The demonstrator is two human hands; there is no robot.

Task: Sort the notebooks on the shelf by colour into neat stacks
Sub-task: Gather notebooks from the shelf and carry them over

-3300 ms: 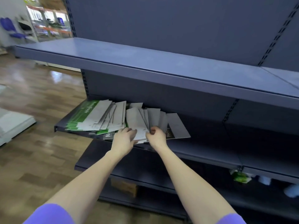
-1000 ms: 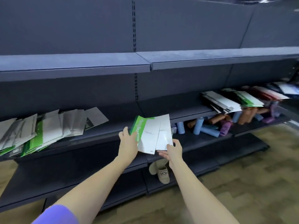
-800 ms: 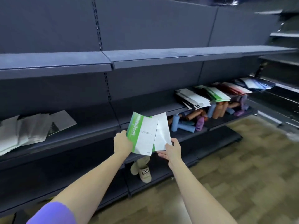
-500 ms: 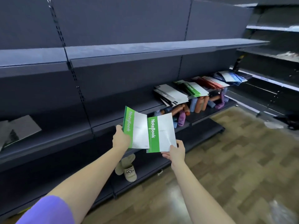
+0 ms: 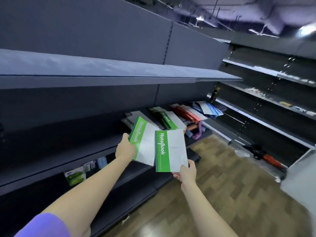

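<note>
Each hand, left hand (image 5: 125,149) and right hand (image 5: 185,172), grips one green notebook (image 5: 168,150); colour stacks (image 5: 186,113) lie beyond your fingers, these two still unplaced.

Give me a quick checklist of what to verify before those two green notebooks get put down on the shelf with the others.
1. Left hand grips the left green notebook: ok.
2. Right hand grips the right green notebook at its bottom corner: ok.
3. Both covers match in colour: ok.
4. Green stack on the shelf is in sight, beside the red stack: ok.
5. Green stack is neat: not ok, fanned.
6. Notebooks squared together for stacking: not ok, held apart.
</note>
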